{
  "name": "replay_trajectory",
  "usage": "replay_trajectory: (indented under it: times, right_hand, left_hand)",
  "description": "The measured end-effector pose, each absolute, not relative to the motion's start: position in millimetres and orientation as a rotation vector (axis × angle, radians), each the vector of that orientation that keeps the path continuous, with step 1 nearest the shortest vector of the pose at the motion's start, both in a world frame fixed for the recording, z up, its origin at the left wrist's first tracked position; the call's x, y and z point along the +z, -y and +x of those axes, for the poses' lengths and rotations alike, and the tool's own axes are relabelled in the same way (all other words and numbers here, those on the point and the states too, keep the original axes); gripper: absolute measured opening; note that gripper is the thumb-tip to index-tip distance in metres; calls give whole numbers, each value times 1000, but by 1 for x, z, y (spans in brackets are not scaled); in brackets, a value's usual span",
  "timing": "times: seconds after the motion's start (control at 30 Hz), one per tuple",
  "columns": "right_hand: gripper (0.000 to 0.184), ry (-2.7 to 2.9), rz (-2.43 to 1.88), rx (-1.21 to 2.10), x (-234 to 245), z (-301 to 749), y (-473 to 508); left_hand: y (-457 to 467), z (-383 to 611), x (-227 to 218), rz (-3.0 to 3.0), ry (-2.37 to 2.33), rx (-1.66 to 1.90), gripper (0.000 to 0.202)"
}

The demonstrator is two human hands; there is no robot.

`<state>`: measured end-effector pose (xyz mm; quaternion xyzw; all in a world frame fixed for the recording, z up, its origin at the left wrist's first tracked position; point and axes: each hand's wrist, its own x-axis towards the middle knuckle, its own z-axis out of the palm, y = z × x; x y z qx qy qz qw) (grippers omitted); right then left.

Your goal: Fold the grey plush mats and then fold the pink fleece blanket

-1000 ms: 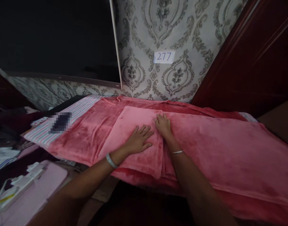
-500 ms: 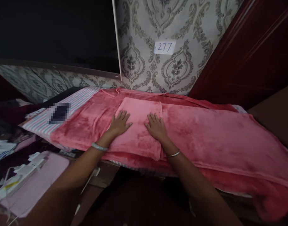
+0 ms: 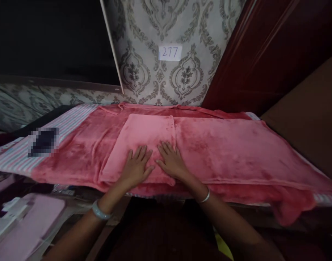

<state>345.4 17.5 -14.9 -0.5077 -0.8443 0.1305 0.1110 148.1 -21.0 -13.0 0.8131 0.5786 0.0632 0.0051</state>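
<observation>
A folded pink fleece cloth [image 3: 144,136] lies on a larger red-pink fleece blanket [image 3: 236,148] spread over a table. My left hand [image 3: 135,167] rests flat on the near part of the folded cloth, fingers spread and open. My right hand [image 3: 171,162] lies flat right beside it, also open, near the cloth's right edge. Both wrists wear bangles. Neither hand holds anything.
A striped cloth [image 3: 21,154] with a dark blurred object [image 3: 43,141] lies at the table's left end. A patterned wall carries a paper label "277" [image 3: 169,53]. A dark screen [image 3: 51,40] sits at back left, a dark red door [image 3: 269,54] at right, pink items [image 3: 21,226] lower left.
Both hands slid toward me down the folded cloth and came closer together. The view shifted, so the table now appears further left.
</observation>
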Motion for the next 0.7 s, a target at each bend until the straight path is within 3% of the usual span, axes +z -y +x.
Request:
replay_trajectory:
  times: [0.2,0.53,0.7]
  right_hand:
    - [70,2409,-1444,409,-24,350,-16]
    - [66,2359,-1340,519,-25,352,-22]
    - [66,2235,-1063,654,-33,387,-17]
  left_hand:
    - [14,138,-33,2605,-1793,324,64]
    - [8,134,-28,2483,-1767,371,65]
    - [-10,117,-21,2387,-1672,405,71]
